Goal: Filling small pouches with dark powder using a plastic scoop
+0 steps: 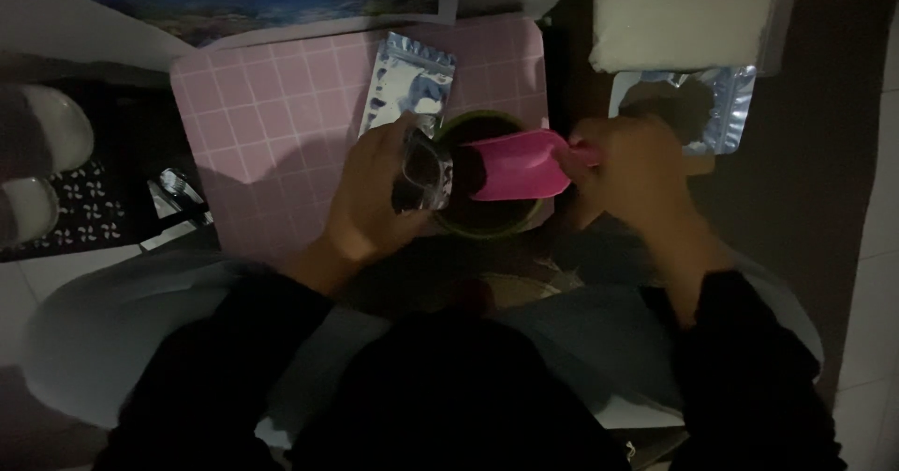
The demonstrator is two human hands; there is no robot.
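My left hand [375,195] grips a small clear pouch [423,169] with dark contents, held at the left rim of a green round pot [524,218]. My right hand [632,167] holds the handle of a pink plastic scoop [520,164], whose blade lies over the pot's opening. The pot holds something dark inside. Scoop and pouch nearly touch above the pot. My dark sleeves and pale trousers fill the bottom of the view.
A pink gridded mat [272,125] lies under the pot, with a silver foil pouch [410,82] on it. Another open foil pouch [698,106] and a white padded pack [679,22] sit at the upper right. Pale slippers [42,167] and a small metal tool [178,190] lie left.
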